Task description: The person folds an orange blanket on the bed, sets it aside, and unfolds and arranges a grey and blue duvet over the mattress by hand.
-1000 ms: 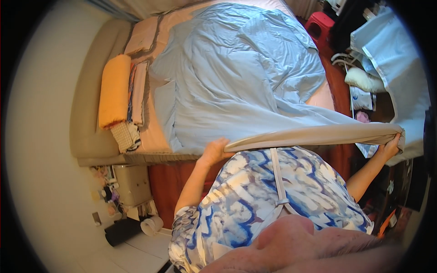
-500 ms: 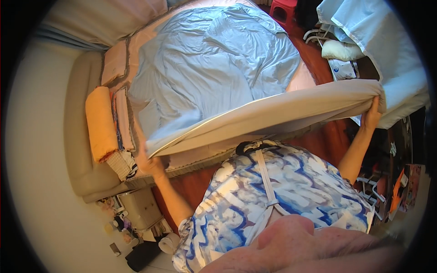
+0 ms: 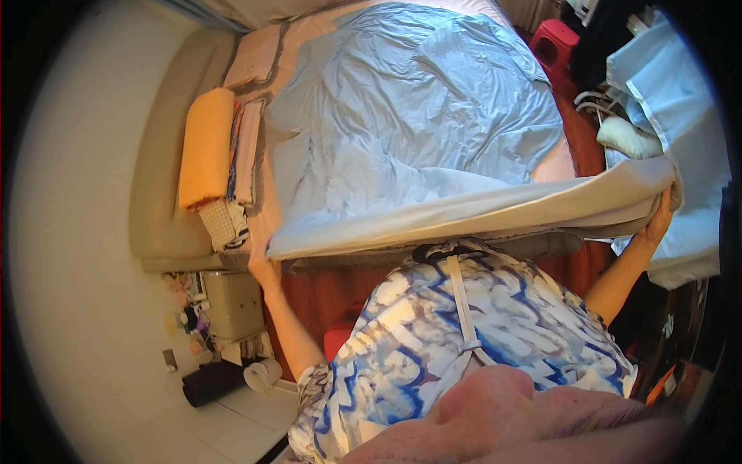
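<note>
A light blue duvet (image 3: 425, 100) with a grey-beige underside lies wrinkled over the bed. Its near edge is raised and stretched across in front of me. At the near left corner, my left hand (image 3: 265, 263) is closed on that edge. My right hand (image 3: 661, 220) grips the other corner, where the beige side is bunched and folded over. Between the two hands the edge sags slightly, in front of my patterned shirt. Under the duvet, a pink bed sheet (image 3: 555, 160) shows at the sides.
Beside the beige headboard (image 3: 166, 162) sit an orange folded bundle (image 3: 206, 147) and a pink pillow (image 3: 253, 58). A beige nightstand (image 3: 232, 305) stands at lower left, near a white paper roll (image 3: 263, 374). At right are a red stool (image 3: 553, 40) and a light blue cloth cover (image 3: 672, 85).
The raised duvet edge has come down on the left and lies flatter, with less of its beige side showing. Both hands keep hold of it. The view has shifted, so the bed appears farther right.
</note>
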Demonstrator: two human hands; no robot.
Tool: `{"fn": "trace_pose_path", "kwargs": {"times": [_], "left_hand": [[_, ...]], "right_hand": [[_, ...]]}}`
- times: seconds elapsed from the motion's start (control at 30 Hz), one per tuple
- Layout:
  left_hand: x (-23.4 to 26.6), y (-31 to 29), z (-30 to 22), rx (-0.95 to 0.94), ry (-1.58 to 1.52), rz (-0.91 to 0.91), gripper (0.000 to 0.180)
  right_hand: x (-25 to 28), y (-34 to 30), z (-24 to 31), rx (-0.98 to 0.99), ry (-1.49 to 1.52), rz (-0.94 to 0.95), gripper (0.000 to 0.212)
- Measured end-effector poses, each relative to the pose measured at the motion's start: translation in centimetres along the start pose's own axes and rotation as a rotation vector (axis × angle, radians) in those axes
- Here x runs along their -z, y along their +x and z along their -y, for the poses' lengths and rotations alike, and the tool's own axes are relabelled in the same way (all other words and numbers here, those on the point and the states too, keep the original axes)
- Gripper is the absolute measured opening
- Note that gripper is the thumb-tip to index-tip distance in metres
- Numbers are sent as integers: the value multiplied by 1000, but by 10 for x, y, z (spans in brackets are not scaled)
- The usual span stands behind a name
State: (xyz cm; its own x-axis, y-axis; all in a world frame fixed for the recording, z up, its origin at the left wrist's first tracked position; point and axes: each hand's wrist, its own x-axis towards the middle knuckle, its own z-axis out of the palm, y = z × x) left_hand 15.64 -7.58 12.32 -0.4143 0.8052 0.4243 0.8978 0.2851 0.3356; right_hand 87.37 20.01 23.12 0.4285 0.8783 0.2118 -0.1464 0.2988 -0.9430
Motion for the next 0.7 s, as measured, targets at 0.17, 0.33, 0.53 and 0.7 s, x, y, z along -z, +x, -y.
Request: {"fn": "trace_pose_path", "kwargs": {"times": [0.17, 0.33, 0.53, 0.7], "left_hand": [[-65, -52, 35, 272, 68, 183, 32], [-96, -63, 41, 594, -29, 176, 33], [-107, -56, 48, 522, -297, 421, 26], [-95, -60, 72, 392, -175, 571, 24]], "right_hand": [[-57, -22, -92, -277, -106, 239, 45], [-193, -104, -58, -755, 223, 637, 32], [-240, -144, -73, -755, 158, 659, 33], [-254, -176, -89, -794, 141, 655, 38]]}}
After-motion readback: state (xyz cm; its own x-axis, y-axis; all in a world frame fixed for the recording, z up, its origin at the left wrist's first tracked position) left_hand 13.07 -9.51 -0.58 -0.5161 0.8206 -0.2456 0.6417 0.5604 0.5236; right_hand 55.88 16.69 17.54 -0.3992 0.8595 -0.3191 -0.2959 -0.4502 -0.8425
